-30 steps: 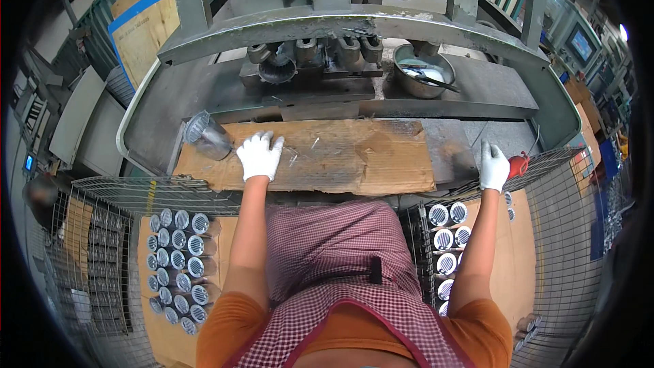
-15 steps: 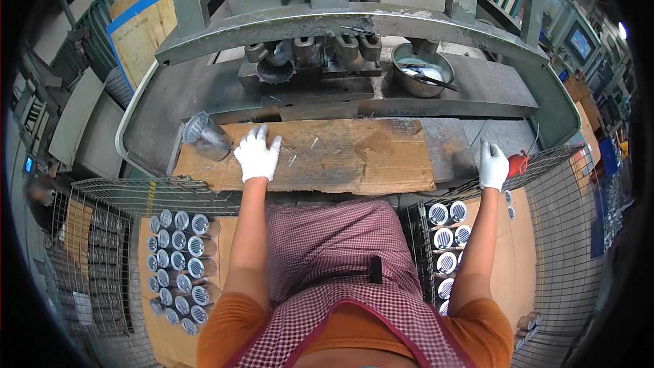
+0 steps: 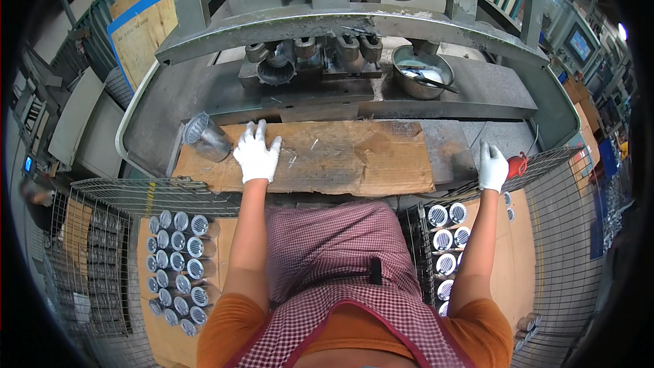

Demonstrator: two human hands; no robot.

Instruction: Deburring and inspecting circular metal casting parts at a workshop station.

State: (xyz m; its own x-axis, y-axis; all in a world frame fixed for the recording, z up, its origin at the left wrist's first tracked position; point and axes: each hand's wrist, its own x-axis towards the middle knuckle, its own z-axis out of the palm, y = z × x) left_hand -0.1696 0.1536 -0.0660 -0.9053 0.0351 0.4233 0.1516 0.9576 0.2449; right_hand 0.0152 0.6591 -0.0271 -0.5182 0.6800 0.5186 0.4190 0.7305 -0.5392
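My left hand [image 3: 256,157], in a white glove, lies on a worn cardboard sheet [image 3: 334,157] with its fingers apart and nothing in them. Left of it, a grey metal cylinder with a ribbed end [image 3: 208,138] leans at a slant on the sheet's left end. Far to the right, my gloved right hand [image 3: 493,169] is by the bench's front edge, its fingers drawn together. What they hold, if anything, is hidden. A red rounded part [image 3: 517,165] is just right of that hand.
Ahead stands a machine with metal tooling [image 3: 276,68] under a crossbeam [image 3: 354,24]. A metal bowl [image 3: 424,75] holds pale liquid and a dark-handled tool. Wire baskets at both sides hold rows of metal cylinders [image 3: 178,242]. At far left, part of another person [image 3: 37,196] shows.
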